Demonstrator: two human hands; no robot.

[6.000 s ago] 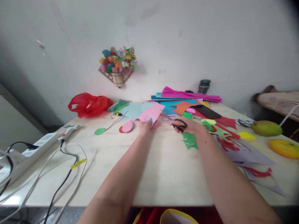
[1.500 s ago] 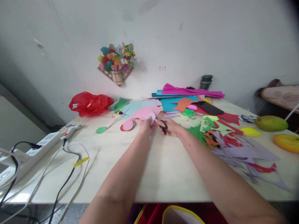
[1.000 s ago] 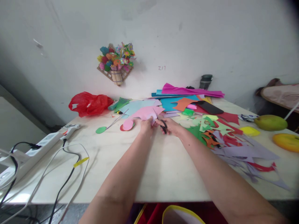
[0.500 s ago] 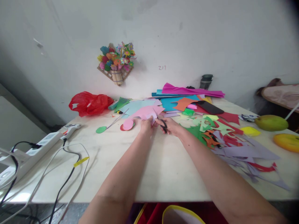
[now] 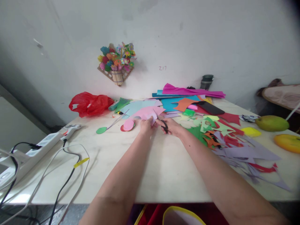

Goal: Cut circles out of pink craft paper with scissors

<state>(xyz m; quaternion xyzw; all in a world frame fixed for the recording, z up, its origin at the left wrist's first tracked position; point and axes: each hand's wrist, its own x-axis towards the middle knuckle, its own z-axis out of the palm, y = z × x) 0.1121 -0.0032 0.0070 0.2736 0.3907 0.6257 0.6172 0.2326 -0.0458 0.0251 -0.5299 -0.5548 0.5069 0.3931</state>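
Observation:
My left hand (image 5: 146, 125) is closed on a small pale lilac piece of paper (image 5: 153, 117), pinched at its near edge. In my right hand (image 5: 173, 125) is a pair of scissors (image 5: 165, 126) with black handles, its blades pointing up and left at the lilac paper. Whether the blades touch the paper is hard to see. Behind the hands lies a pink sheet (image 5: 146, 111) with curved cut-outs, over a light blue sheet (image 5: 137, 105). Left of my left hand, a pink paper circle (image 5: 128, 125) rests on a red one, and a green paper oval (image 5: 101, 130) lies beyond it.
Coloured paper scraps (image 5: 241, 153) cover the table's right side, near a green mango (image 5: 272, 123). A black phone (image 5: 211, 107) lies farther back. A red plastic bag (image 5: 91, 103) sits back left; a power strip (image 5: 44, 145) and cables occupy the left edge.
My left hand and the lilac paper have shifted very slightly, and the scissors have turned a little. Everything else on the table looks the same.

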